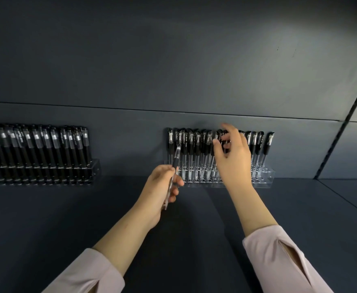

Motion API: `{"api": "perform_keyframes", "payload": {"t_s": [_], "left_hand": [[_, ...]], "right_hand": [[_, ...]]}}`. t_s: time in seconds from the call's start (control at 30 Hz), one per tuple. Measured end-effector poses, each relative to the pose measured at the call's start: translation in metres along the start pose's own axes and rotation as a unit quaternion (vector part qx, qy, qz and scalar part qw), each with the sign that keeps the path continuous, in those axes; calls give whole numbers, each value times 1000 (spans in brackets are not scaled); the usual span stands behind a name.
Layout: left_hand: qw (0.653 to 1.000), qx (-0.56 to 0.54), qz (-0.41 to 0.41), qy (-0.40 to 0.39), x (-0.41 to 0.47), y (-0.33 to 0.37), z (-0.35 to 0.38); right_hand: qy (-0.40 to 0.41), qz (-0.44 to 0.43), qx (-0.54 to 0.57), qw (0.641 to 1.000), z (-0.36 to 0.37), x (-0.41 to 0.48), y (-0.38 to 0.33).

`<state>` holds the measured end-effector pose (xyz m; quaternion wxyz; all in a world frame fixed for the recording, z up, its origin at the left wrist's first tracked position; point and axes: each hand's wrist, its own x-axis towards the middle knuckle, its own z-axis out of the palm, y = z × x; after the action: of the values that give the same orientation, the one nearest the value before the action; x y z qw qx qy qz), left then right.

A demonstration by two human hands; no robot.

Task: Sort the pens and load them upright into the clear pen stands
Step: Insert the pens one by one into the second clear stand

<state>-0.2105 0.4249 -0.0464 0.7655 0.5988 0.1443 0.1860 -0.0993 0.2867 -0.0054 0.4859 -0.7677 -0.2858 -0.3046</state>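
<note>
A clear pen stand (265,179) stands against the dark back wall at centre right. It holds a row of upright clear-barrelled pens with black caps (191,144). My right hand (234,163) is raised in front of the middle of that row. Its thumb and curled fingers close on the cap of one standing pen. My left hand (159,188) grips a loose clear-barrelled pen (176,157) just in front of the stand's left end. The pen's capped end points up, and my fingers hide its lower part. Another clear stand (95,168) at the far left is packed with black pens (38,142).
Both stands sit on a dark shelf surface (194,229) at the foot of the dark wall. A gap of bare shelf separates the two stands. A vertical seam in the wall panels (342,123) runs at the right. Pale pink sleeves cover my forearms.
</note>
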Motion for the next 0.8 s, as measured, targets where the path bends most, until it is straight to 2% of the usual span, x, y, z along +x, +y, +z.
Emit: {"api": "perform_keyframes", "payload": {"t_s": [0.07, 0.13, 0.23, 0.3, 0.47, 0.6, 0.7, 0.8], "left_hand": [[1000, 25, 11, -12, -2, 0, 0], [998, 51, 20, -18, -4, 1, 1], [997, 70, 35, -26, -7, 2, 3], [996, 72, 42, -32, -9, 3, 4], [994, 83, 52, -44, -10, 1, 4], [993, 98, 57, -37, -11, -1, 7], [993, 95, 59, -21, -11, -3, 10], [987, 130, 95, -12, -12, -5, 11]], "right_hand": [[-13, 7, 36, 999, -1, 2, -7], [-81, 39, 93, 992, -1, 4, -14], [-196, 93, 177, 960, 1, 0, -21], [-218, 122, 220, 943, 1, -2, -23], [-226, 176, 291, 913, 1, -1, -25], [-236, 182, 302, 906, 0, -2, -24], [-196, 189, 330, 904, -8, 5, -19], [-105, 199, 362, 905, -18, 13, -11]]}}
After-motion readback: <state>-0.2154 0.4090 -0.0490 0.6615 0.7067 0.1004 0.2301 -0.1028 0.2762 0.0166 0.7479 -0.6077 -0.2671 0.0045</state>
